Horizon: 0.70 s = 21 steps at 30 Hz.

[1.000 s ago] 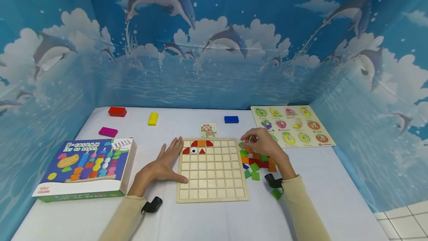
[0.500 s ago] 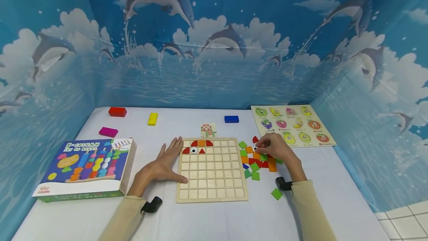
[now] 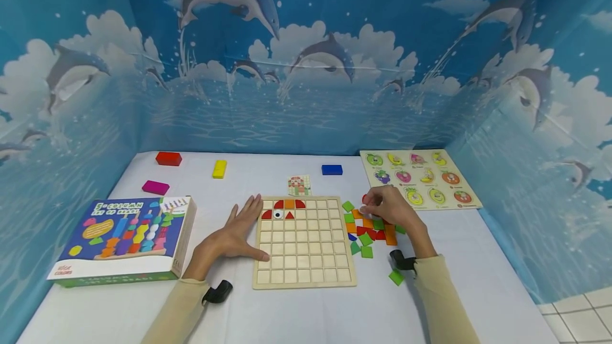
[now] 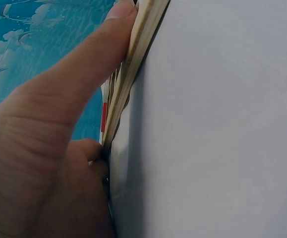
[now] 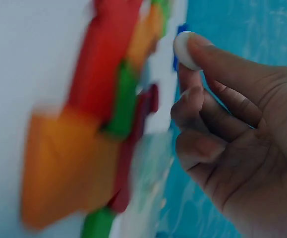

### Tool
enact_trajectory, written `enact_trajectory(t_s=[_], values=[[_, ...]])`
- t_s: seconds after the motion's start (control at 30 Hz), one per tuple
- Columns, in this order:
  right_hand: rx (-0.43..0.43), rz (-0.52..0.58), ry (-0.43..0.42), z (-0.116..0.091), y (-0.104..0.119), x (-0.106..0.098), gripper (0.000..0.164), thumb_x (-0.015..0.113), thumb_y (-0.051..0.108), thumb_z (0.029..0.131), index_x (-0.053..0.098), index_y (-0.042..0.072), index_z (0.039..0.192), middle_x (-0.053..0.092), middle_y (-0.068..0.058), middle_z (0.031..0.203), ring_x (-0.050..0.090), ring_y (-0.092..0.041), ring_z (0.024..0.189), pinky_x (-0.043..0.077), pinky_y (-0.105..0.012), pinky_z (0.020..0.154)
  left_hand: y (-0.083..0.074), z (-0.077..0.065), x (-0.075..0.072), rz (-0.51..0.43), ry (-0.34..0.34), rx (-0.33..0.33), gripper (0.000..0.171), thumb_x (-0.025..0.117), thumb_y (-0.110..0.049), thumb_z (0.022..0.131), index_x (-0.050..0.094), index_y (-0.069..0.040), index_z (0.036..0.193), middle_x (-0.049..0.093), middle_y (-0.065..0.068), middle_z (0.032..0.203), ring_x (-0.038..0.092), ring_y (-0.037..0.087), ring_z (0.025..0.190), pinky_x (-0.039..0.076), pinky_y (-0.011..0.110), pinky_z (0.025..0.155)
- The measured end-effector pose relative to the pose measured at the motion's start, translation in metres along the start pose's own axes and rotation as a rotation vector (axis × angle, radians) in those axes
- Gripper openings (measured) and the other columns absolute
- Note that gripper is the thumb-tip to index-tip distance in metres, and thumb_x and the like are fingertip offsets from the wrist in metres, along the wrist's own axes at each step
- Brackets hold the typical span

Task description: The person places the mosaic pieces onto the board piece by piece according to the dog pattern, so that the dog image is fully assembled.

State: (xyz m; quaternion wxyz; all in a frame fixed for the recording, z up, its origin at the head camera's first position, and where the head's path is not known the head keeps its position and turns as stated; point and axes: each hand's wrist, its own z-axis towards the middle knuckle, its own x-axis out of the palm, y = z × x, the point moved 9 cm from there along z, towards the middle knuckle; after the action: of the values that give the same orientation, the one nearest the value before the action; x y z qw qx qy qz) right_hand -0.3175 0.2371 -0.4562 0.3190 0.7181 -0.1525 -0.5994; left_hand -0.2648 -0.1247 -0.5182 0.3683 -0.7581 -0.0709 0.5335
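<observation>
A wooden grid board [image 3: 311,249] lies in the middle of the head view. Red pieces, an orange piece and a white eye tile [image 3: 278,215] fill some cells at its top left. My left hand [image 3: 234,239] rests along the board's left side with fingers spread and straight, its thumb [image 4: 96,54] on the wooden edge. Over the loose tile pile, right of the board, my right hand [image 3: 391,207] pinches a white round eye tile [image 5: 184,51] between thumb and fingertip. Green, orange, red and blue tiles lie below it, including a green square [image 3: 366,252].
A small pattern card [image 3: 299,186] lies just behind the board. A fruit board [image 3: 421,179] stands at the back right, a bead-set box [image 3: 126,240] at the left. Red [image 3: 169,158], yellow [image 3: 219,169], magenta [image 3: 155,188] and blue [image 3: 332,170] blocks sit toward the back.
My right hand first moved right from the board's edge over the pile, and now holds the white eye tile, shifted slightly left and back. The left hand has stayed put.
</observation>
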Motion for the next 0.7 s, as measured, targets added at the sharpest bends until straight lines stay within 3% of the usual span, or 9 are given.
enact_trajectory(t_s=[0.13,0.2,0.37,0.53,0.7], values=[[-0.174,0.109,0.016,0.005,0.036,0.008,0.006,0.081,0.007,0.098,0.081,0.003,0.101,0.077,-0.006,0.090,0.067,-0.022,0.077,0.057,-0.023,0.070,-0.004,-0.003,-0.003,-0.018,0.001,0.001,0.152,0.099,-0.060,0.066,0.006,-0.003,0.173,-0.003,0.014,0.182,-0.011,0.033,0.168,-0.012,0.058,0.133],[-0.244,0.177,0.057,0.009,0.052,0.017,0.009,0.078,0.004,0.099,0.082,-0.001,0.106,0.079,-0.010,0.093,0.066,-0.026,0.069,0.056,-0.022,0.064,-0.003,-0.002,-0.003,-0.016,0.000,-0.001,0.152,0.098,-0.060,0.067,0.006,-0.004,0.173,-0.003,0.013,0.182,-0.011,0.032,0.168,-0.012,0.057,0.133],[-0.295,0.264,0.151,0.022,0.077,0.048,0.016,0.073,-0.001,0.101,0.081,-0.006,0.113,0.080,-0.017,0.099,0.066,-0.035,0.065,0.051,-0.026,0.054,0.005,0.001,0.001,0.006,-0.007,-0.011,0.153,0.096,-0.065,0.066,0.005,-0.009,0.174,-0.004,0.007,0.182,-0.011,0.027,0.168,-0.012,0.054,0.134],[-0.314,0.258,0.185,0.035,0.095,0.072,0.012,0.075,-0.001,0.100,0.082,-0.004,0.109,0.081,-0.014,0.099,0.074,-0.032,0.077,0.059,-0.029,0.063,0.005,0.002,0.002,0.002,-0.017,0.008,0.154,0.096,-0.068,0.064,0.005,-0.009,0.174,-0.004,0.007,0.182,-0.011,0.026,0.168,-0.011,0.055,0.134],[-0.420,0.225,0.198,0.045,0.112,0.085,0.009,0.075,-0.002,0.099,0.084,-0.002,0.102,0.081,-0.013,0.097,0.074,-0.025,0.080,0.060,-0.027,0.070,0.001,0.000,0.000,-0.021,-0.020,0.029,0.153,0.096,-0.067,0.065,0.007,-0.006,0.173,-0.002,0.011,0.182,-0.010,0.029,0.168,-0.012,0.056,0.133]])
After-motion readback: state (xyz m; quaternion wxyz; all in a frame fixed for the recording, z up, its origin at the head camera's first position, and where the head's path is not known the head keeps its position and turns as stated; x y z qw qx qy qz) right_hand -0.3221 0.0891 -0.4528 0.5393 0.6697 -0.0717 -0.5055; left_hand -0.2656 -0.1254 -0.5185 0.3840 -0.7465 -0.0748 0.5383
